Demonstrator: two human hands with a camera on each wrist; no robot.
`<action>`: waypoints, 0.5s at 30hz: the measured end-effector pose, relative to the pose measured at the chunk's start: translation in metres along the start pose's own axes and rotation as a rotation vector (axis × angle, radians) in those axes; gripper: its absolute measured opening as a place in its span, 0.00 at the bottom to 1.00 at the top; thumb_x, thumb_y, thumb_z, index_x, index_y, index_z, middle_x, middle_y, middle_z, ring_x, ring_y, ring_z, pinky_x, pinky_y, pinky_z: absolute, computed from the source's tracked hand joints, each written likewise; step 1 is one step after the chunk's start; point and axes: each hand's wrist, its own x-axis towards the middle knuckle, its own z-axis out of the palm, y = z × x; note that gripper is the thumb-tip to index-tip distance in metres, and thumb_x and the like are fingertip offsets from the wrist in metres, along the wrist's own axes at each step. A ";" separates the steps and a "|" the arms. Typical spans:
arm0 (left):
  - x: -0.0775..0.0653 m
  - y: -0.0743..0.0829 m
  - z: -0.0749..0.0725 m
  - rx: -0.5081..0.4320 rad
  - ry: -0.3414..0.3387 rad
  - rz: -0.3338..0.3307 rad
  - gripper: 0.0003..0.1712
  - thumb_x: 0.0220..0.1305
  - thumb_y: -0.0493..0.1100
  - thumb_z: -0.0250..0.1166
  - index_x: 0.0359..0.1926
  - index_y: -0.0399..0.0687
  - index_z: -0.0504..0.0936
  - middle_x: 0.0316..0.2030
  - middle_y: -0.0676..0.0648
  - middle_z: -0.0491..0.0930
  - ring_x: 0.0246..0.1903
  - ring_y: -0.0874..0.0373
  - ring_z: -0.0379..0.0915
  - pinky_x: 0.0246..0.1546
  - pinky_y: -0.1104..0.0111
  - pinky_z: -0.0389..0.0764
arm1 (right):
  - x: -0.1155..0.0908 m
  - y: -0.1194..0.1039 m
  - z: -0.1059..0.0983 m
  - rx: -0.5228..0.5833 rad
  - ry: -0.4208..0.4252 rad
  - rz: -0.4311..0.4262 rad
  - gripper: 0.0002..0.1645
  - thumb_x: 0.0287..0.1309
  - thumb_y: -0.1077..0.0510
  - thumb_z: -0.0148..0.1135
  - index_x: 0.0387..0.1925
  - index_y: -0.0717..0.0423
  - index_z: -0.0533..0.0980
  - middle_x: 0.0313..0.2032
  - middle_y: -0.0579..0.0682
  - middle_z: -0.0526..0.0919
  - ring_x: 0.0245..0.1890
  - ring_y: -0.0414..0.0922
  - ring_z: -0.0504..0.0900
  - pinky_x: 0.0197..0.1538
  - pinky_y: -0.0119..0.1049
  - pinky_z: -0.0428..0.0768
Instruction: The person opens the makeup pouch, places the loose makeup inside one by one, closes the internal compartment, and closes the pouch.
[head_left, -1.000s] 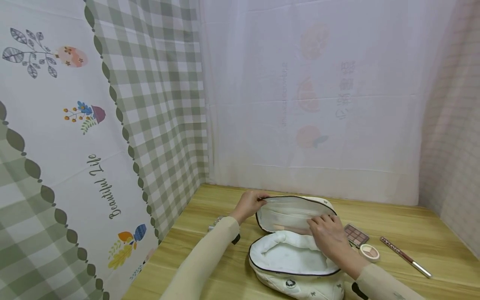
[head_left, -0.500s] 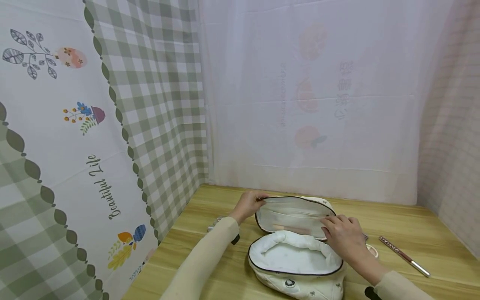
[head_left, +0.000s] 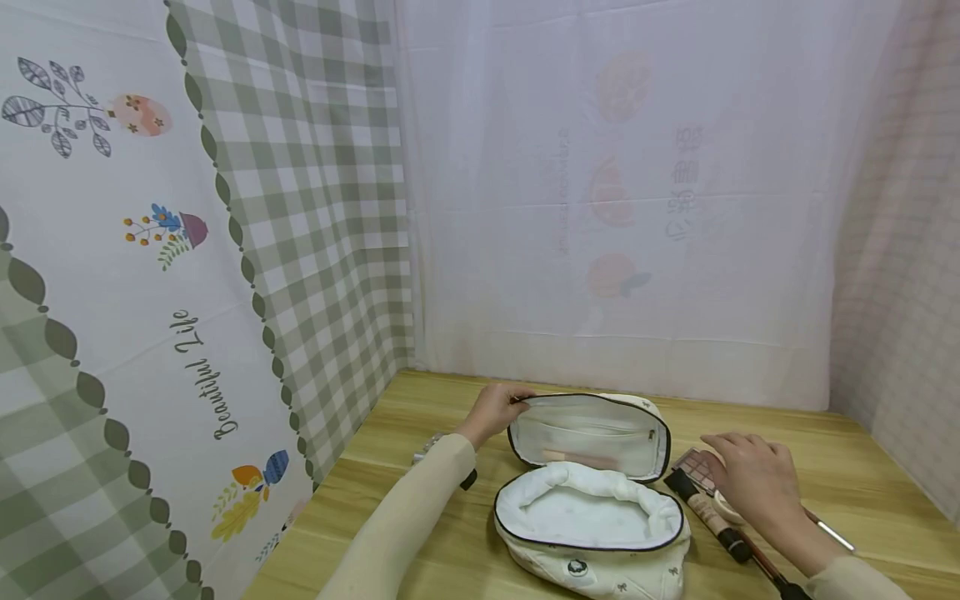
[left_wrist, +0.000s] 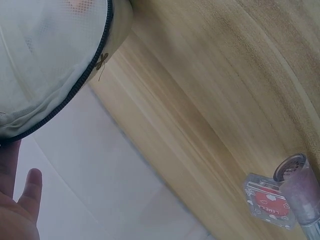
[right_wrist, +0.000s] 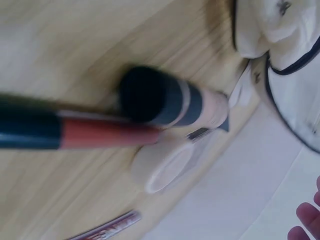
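A cream makeup bag (head_left: 630, 575) stands unzipped, its padded white inside facing up. Its lid (head_left: 641, 454) is raised at the back, and a long pinkish item (head_left: 577, 458) shows through the lid's mesh pocket. With its fingertips, my left hand (head_left: 493, 412) pinches the lid's upper left rim. Off to the right of the bag, my right hand (head_left: 757, 483) hovers with loose fingers, holding nothing. Below it lie a black-capped beige tube (head_left: 708, 515), an eyeshadow palette (head_left: 692, 468) and a round cream compact (right_wrist: 162, 165), the last partly hidden by the hand.
A red-brown stick with a dark end (right_wrist: 100, 131) and a brown pen (right_wrist: 110, 227) lie right of the bag. Left of the bag are a clear case with red blush (left_wrist: 271, 202) and a clear tube (left_wrist: 302, 195). Cloth curtains (head_left: 615, 367) enclose the wooden table (head_left: 442, 533).
My right hand has left the lid's right side and moved right, over the cosmetics. The black-capped tube and stick have come into sight. The left hand keeps its place on the lid.
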 end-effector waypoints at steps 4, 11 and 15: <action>0.000 0.000 0.000 -0.016 -0.010 -0.020 0.14 0.65 0.34 0.67 0.50 0.46 0.87 0.48 0.48 0.85 0.45 0.58 0.82 0.43 0.73 0.80 | -0.006 0.013 -0.003 -0.012 -0.026 0.032 0.16 0.45 0.60 0.73 0.40 0.58 0.84 0.38 0.59 0.86 0.36 0.62 0.81 0.35 0.60 0.71; 0.000 -0.001 0.000 -0.021 -0.007 -0.013 0.14 0.64 0.34 0.67 0.50 0.46 0.88 0.47 0.48 0.86 0.45 0.57 0.82 0.42 0.74 0.80 | -0.018 0.034 -0.009 -0.035 -0.073 0.103 0.14 0.47 0.60 0.72 0.39 0.58 0.84 0.39 0.62 0.85 0.37 0.64 0.81 0.35 0.60 0.70; 0.000 -0.001 0.000 -0.018 -0.006 -0.003 0.13 0.64 0.33 0.67 0.49 0.45 0.88 0.47 0.48 0.86 0.45 0.57 0.82 0.42 0.74 0.80 | -0.024 0.047 -0.013 -0.036 -0.139 0.150 0.14 0.52 0.59 0.70 0.42 0.59 0.83 0.41 0.64 0.84 0.38 0.65 0.80 0.37 0.62 0.69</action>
